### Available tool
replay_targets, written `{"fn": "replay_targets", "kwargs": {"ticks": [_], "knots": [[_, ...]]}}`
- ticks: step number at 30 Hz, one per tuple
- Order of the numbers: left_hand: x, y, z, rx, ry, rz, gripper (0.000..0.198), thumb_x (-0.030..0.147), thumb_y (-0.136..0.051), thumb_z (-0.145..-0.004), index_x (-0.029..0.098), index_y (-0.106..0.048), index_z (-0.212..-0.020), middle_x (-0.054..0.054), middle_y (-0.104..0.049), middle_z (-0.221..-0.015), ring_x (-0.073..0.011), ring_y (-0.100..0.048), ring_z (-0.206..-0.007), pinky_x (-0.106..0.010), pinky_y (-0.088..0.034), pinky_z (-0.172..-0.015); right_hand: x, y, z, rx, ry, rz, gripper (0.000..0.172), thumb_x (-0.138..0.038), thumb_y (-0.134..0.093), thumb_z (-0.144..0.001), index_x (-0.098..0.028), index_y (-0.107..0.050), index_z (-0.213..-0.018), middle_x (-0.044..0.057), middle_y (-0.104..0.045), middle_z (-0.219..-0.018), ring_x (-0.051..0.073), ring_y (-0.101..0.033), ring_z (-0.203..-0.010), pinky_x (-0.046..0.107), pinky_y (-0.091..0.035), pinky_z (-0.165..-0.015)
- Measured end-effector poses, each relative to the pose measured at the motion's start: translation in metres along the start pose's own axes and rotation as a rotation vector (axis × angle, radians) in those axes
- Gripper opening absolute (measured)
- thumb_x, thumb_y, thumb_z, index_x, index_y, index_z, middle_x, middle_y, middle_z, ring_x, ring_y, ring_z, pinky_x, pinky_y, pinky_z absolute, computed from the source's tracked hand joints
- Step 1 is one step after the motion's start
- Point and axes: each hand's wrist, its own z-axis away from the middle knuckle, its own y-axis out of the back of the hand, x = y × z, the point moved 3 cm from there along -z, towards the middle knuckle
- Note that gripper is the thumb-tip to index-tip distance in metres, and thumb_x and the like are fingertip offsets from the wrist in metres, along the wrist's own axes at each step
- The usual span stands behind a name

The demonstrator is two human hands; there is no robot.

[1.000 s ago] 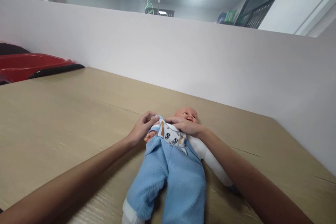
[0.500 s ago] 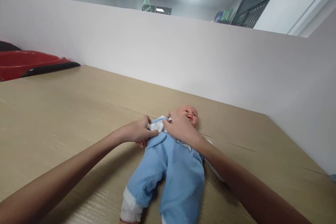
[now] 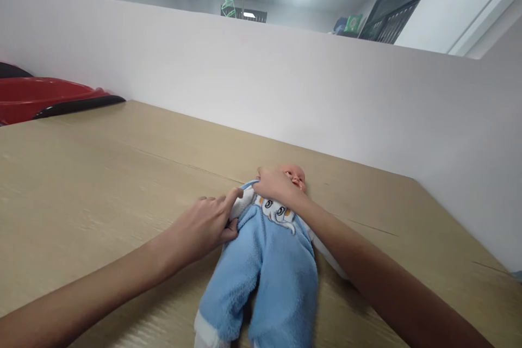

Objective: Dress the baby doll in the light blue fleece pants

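Observation:
A baby doll [image 3: 294,174] lies on its back on the table, head away from me. It wears light blue fleece overalls [image 3: 281,277] with an elephant face on the bib, over a white long-sleeved top. My right hand [image 3: 275,184] is closed on the blue strap [image 3: 248,184] at the doll's shoulder and partly covers its face. At the doll's side, my left hand [image 3: 207,223] is closed around its white-sleeved arm, the index finger stretched along the sleeve [image 3: 242,204] and the thumb by the overalls' edge. The doll's hand on that side is hidden.
The wooden table [image 3: 101,174] meets a white partition [image 3: 244,76] at the back. A red tub with a black rim [image 3: 49,95] stands beyond the table's far left edge. Seams run across the tabletop.
My left hand has shifted down from the chest to the sleeved arm. My right hand has moved slightly up with the strap, uncovering the elephant face. The doll's legs have shifted slightly.

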Motion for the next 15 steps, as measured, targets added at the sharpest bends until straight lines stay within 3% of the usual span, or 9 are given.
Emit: {"fn": "replay_targets", "kwargs": {"ticks": [4,7,11,15], "knots": [[-0.016,-0.003,-0.005,-0.044,0.021,0.109,0.041,0.031,-0.05,-0.095,0.017,-0.049,-0.133,-0.012,-0.075,-0.097,-0.0346,-0.072,-0.086,-0.038,-0.043,-0.07,0.006,0.013,0.013,-0.189,0.198,-0.129,0.042,-0.042,-0.071,-0.089,-0.028,-0.07,-0.129,0.004,-0.078,-0.118,0.022,-0.073,-0.1,0.027,-0.051,-0.082],[-0.022,-0.007,-0.008,-0.033,0.0,0.174,0.047,0.035,-0.051,-0.094,0.018,-0.047,-0.138,-0.01,-0.076,-0.099,-0.0335,-0.072,-0.088,-0.038,-0.044,-0.073,-0.002,0.017,0.018,-0.279,0.282,-0.226,0.038,-0.056,-0.07,-0.092,-0.031,-0.074,-0.119,0.0,-0.078,-0.114,0.02,-0.072,-0.1,0.028,-0.051,-0.086],[-0.017,-0.008,-0.005,0.028,-0.046,0.133,0.056,0.035,-0.054,-0.09,0.012,-0.048,-0.141,-0.016,-0.075,-0.107,-0.0348,-0.071,-0.098,-0.041,-0.049,-0.082,-0.026,0.005,0.004,-0.163,0.204,-0.178,0.049,-0.058,-0.047,-0.103,-0.019,-0.077,-0.1,0.006,-0.08,-0.1,0.019,-0.071,-0.083,0.029,-0.05,-0.073],[-0.003,-0.006,0.0,0.031,-0.065,-0.049,0.053,0.031,-0.056,-0.088,0.007,-0.057,-0.135,-0.021,-0.071,-0.112,-0.0383,-0.068,-0.101,-0.048,-0.051,-0.088,-0.048,-0.01,-0.014,-0.082,0.177,-0.045,0.032,-0.041,-0.059,-0.097,-0.014,-0.077,-0.097,0.013,-0.08,-0.1,0.024,-0.073,-0.088,0.029,-0.049,-0.071]]}}
